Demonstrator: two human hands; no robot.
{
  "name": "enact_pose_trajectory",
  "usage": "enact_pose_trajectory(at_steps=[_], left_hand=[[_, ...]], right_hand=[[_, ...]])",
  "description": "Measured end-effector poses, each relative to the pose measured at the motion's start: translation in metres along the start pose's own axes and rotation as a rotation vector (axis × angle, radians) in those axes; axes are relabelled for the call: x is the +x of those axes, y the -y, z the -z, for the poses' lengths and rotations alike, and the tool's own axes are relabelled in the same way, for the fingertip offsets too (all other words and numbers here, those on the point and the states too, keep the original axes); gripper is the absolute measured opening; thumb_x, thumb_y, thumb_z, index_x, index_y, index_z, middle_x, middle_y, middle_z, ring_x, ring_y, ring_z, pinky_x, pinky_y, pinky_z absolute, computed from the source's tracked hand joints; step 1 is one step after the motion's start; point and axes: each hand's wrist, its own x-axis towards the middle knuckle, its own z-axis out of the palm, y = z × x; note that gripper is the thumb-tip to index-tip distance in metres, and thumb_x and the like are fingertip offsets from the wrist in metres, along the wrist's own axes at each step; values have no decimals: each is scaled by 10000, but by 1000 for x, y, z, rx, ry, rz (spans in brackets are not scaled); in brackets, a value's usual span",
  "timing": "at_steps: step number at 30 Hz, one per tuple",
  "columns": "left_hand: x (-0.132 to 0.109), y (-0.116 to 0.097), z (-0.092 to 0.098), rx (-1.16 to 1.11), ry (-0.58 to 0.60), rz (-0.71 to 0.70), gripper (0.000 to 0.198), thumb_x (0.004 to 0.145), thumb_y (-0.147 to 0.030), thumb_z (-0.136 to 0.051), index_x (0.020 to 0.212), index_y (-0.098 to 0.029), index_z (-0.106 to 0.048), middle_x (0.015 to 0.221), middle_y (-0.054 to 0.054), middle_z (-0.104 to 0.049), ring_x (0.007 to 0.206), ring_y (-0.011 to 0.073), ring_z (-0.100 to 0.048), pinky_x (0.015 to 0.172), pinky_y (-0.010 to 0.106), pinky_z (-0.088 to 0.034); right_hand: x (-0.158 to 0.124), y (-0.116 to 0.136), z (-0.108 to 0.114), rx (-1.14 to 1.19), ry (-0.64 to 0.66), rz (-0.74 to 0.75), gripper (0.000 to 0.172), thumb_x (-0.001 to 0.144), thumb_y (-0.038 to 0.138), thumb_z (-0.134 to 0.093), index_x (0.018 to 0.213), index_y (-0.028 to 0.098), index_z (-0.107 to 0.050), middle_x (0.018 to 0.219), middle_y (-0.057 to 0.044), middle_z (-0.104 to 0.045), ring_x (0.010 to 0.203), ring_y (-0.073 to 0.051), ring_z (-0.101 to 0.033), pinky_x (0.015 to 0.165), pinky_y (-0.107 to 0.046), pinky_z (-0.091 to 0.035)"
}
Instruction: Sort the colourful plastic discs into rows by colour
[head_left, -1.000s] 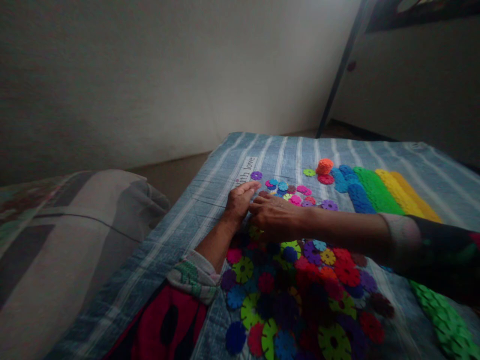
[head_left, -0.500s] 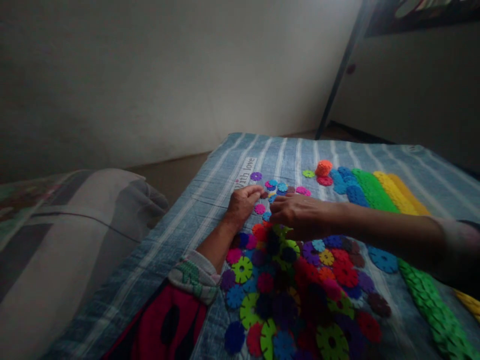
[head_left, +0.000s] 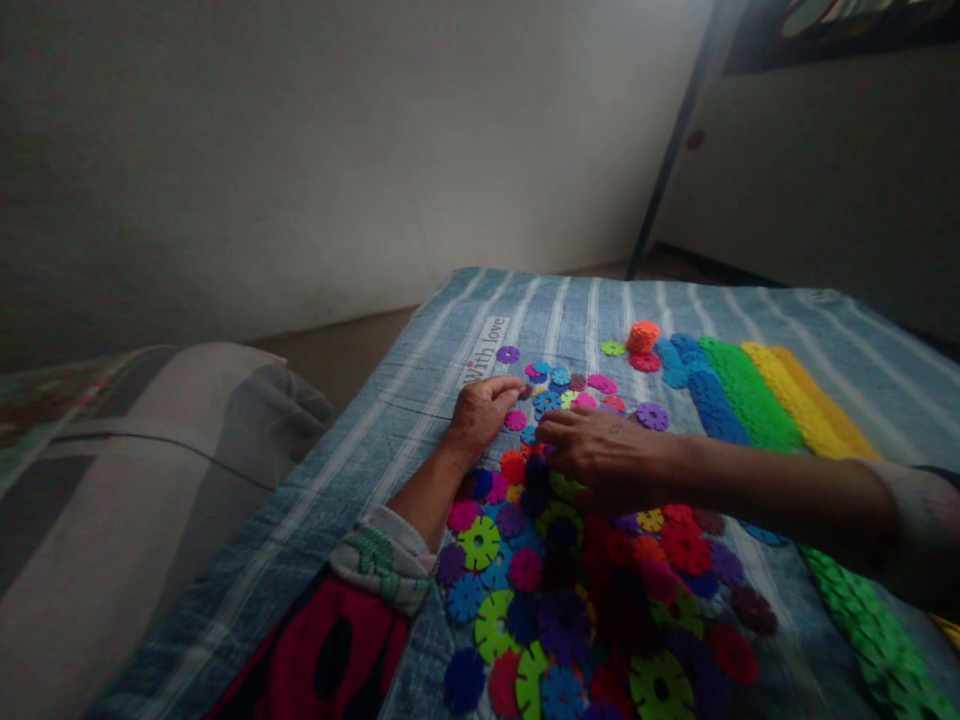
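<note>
Slotted plastic flower discs in many colours lie spread over a striped blue cloth. My left hand [head_left: 481, 412] rests at the left of them, thumb and fingers pinched on a small brown disc [head_left: 526, 391]. Close by on its right, my right hand [head_left: 589, 440] reaches in over the discs with its fingers curled down. Whatever its fingertips hold is hidden. Around the hands are a pink disc [head_left: 515, 420], a blue disc [head_left: 547, 402] and a purple disc [head_left: 652, 416]. A dense heap with a lime green disc [head_left: 478, 542] lies nearer me, partly in shadow.
Linked discs form a green row [head_left: 750, 395], a yellow row [head_left: 787, 400] and a blue row [head_left: 716, 405] at the right. An orange stack [head_left: 643, 335] stands beyond. A grey striped cover [head_left: 187, 480] lies to the left, before a pale wall [head_left: 337, 150].
My right hand has moved slightly down towards me, uncovering the purple disc and some pink discs behind it. My left hand keeps its pinch in nearly the same place.
</note>
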Motion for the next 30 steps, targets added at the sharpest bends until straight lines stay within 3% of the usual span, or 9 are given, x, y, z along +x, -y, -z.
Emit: enact_pose_trajectory(at_steps=[7,14,20,25,30], left_hand=[[0,1,1,38,5,-11,222,781,-230,-547,875,-170,-738,920,36,-761,910,186,-689,938,327,-515],[1,-1,1,55,0,-13,219,776,-214,-543,866,-175,-739,923,34,-762,912,187,-689,924,325,-521],[0,-2,1,53,15,-24,226,783,-237,-542,870,-174,-741,929,36,-760,923,188,-689,938,326,-513],[1,0,2,61,15,-27,230,781,-248,-542,871,-177,-742,928,34,-761,926,188,-687,942,330,-509],[1,0,3,65,9,-31,229,775,-255,-554,875,-179,-745,931,38,-761,914,196,-688,949,344,-506]], right_hand=[[-1,0,-8,26,-46,-23,108,816,247,-618,800,146,-655,1089,-133,-590,1073,-267,-474,910,-424,-452],[-2,-9,-15,112,-124,73,174,765,225,-662,893,108,-655,1125,-160,-580,1068,-257,-496,940,-429,-456],[-11,-19,-10,169,-250,32,150,766,255,-641,847,129,-629,1037,-150,-584,926,-232,-523,821,-405,-476],[-16,-13,-6,175,-208,-12,110,788,219,-565,854,134,-588,886,-92,-568,761,-173,-491,660,-321,-434],[-17,-6,-8,115,-181,-1,131,819,236,-531,892,136,-577,846,-72,-557,697,-154,-443,607,-309,-374]])
